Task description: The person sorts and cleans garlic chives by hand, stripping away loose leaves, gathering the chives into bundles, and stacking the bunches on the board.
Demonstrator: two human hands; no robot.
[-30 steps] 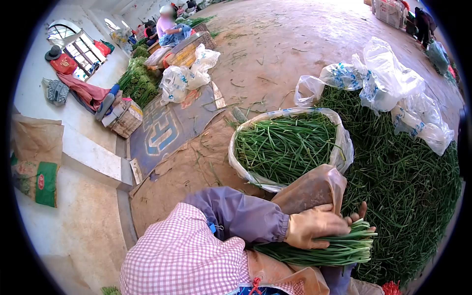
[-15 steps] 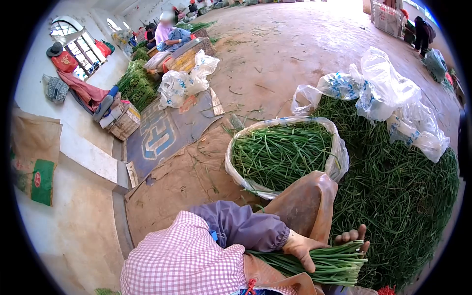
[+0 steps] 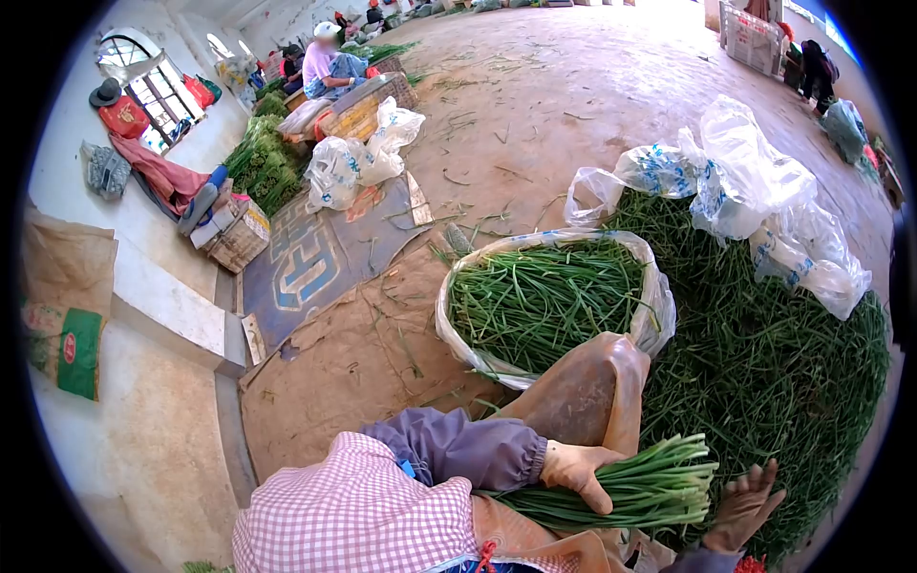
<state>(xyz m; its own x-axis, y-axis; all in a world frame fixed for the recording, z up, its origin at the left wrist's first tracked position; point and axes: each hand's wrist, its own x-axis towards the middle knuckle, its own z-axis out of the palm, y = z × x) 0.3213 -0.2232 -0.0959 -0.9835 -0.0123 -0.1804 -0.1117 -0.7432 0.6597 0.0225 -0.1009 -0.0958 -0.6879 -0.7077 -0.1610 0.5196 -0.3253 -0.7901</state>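
My left hand (image 3: 578,470), below a purple-grey cuff, is wrapped over a bunch of long green stalks (image 3: 659,482) across my lap. The thumb lies along the top of the bunch and the pale cut ends fan out toward the right. Apart from these ends, my right hand (image 3: 750,506) is raised with its fingers spread and nothing in it. Beneath and behind that hand spreads a large heap of loose green stalks (image 3: 764,382). A bag (image 3: 444,320) with a rolled-down clear plastic rim stands beyond my knee, filled with similar greens (image 3: 544,301).
Crumpled clear plastic bags (image 3: 755,181) lie on the heap. More plastic bags (image 3: 358,158) rest near a woven basket (image 3: 239,234) at the left wall. A person (image 3: 330,67) sits farther back beside greens. Brown sheeting (image 3: 353,368) covers the floor at left.
My right hand has come away from the cut ends of the bunch, moving right and down. The bunch's ends now tilt slightly higher, and my left hand keeps its hold.
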